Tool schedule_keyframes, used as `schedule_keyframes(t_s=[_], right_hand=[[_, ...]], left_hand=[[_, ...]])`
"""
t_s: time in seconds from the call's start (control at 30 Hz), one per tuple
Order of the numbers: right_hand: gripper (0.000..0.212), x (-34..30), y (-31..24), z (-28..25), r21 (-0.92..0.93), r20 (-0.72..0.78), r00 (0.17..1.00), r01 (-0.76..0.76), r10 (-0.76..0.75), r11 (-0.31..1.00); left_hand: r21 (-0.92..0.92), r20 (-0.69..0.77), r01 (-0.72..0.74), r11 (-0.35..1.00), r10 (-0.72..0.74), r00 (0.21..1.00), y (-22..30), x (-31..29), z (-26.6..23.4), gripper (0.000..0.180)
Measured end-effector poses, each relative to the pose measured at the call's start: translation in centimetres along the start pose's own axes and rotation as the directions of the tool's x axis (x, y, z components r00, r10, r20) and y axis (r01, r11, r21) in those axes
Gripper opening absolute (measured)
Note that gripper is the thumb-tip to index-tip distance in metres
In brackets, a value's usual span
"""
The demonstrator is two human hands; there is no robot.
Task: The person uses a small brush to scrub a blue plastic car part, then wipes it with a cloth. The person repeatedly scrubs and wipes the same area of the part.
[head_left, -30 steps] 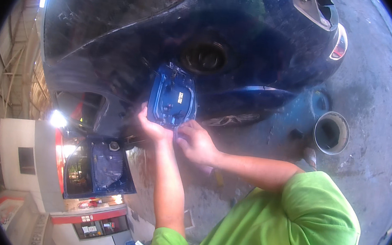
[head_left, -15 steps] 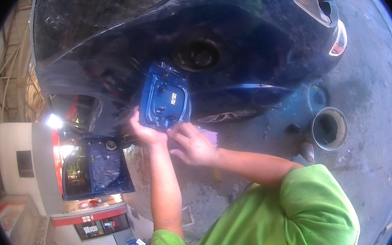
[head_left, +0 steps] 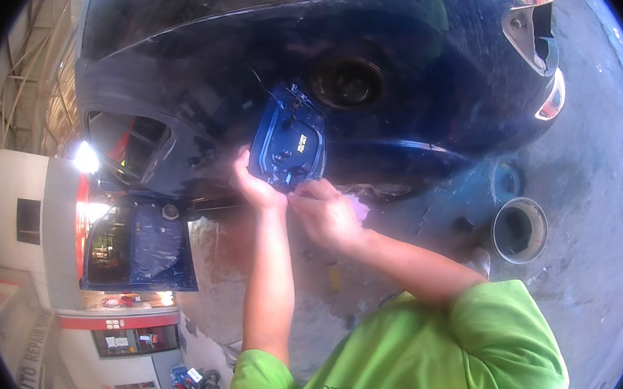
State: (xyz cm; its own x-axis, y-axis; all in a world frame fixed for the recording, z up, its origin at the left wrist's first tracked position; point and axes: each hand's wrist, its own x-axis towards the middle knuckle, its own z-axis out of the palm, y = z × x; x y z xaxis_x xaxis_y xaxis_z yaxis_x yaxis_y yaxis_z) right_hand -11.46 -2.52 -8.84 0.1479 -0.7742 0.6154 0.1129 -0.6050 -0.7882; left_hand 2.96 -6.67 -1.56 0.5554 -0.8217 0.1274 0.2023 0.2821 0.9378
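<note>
A blue fuel door hangs open from the dark blue car body, its inner face with clips and a small label toward me. My left hand cups its lower left edge, and some of the fingers are hidden behind it. At the lower right corner, my right hand is closed, the fingertips bunched against the edge. A piece of pink cloth or paper sticks out beside those fingers. The round dark filler recess lies just above the door.
Car body panels fill the top. A bucket stands on the wet grey floor at right. On the left are a detached-looking car door and a white and red wall. Tools lie in a dark heap at lower left.
My right hand's fingers have drawn together at the door's lower corner; before, they were more spread. The view has shifted, and the fuel door appears farther right. My left hand keeps its hold.
</note>
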Motion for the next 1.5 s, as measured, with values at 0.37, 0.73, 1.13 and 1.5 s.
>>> schedule_keyframes(t_s=[0.37,0.73,1.13,1.5], right_hand=[[0.009,1.7,-0.6,0.0,0.027,-0.004,0.995,-0.104,0.104,0.994],[0.032,-1.2,-1.9,0.2,-0.121,-0.025,1.000,0.014,-0.017,0.993],[0.023,4.6,-4.6,-0.5,-0.126,0.070,0.982,0.182,-0.174,0.975],[0.011,3.0,-2.4,0.4,-0.182,0.059,0.947,0.322,-0.316,0.929]], left_hand=[[-0.166,0.054,0.041,0.985,-0.032,0.998,-0.8,0.2,0.0,0.039],[-0.179,-0.037,0.135,0.974,-0.144,0.989,-1.3,1.0,-0.7,0.038],[0.074,0.045,-0.247,0.966,0.245,0.969,-1.1,-0.5,0.5,0.019],[-0.068,-0.030,-0.134,0.989,0.132,0.991,-1.0,-0.7,1.0,0.016]])
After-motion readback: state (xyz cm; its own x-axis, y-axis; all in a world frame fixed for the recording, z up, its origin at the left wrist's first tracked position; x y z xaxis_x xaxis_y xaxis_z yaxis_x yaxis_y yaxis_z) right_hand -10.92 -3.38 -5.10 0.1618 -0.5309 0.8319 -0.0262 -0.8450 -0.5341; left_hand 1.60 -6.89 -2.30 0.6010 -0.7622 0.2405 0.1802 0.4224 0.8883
